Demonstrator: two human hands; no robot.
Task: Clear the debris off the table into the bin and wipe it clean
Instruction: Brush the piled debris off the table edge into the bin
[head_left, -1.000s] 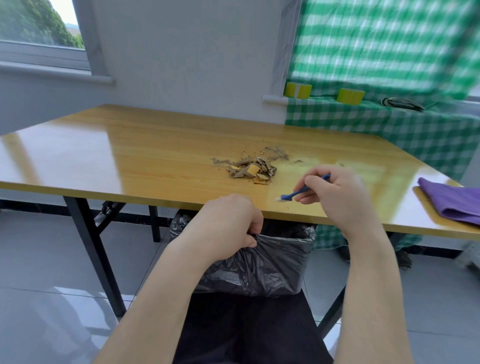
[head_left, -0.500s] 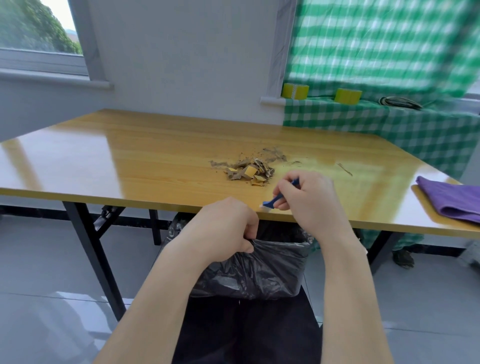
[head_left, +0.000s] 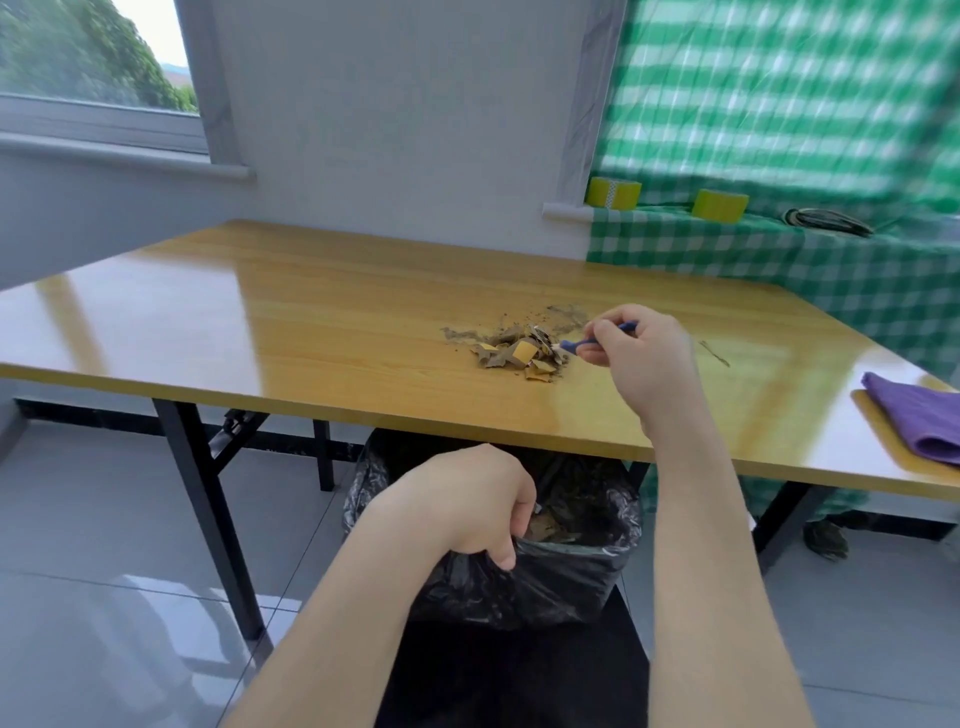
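Observation:
A small heap of brown and yellow debris (head_left: 519, 351) lies on the wooden table (head_left: 311, 332), a little back from its front edge. My right hand (head_left: 636, 358) grips a small blue brush (head_left: 589, 342) whose tip touches the heap's right side. Below the table's front edge stands a bin lined with a black bag (head_left: 561, 577), with some scraps inside. My left hand (head_left: 467, 504) grips the bag's near rim. A folded purple cloth (head_left: 919, 415) rests on the table's right end.
A thin twig-like scrap (head_left: 716, 353) lies on the table right of my hand. Behind stand a green checked cloth-covered ledge (head_left: 779, 249) with two yellow tape rolls (head_left: 613, 193) and a coiled cable (head_left: 828, 221). Black table legs (head_left: 208, 509) stand left of the bin.
My right hand has carried the brush from the table's front edge back up to the right side of the heap. My left hand keeps its hold on the bag rim.

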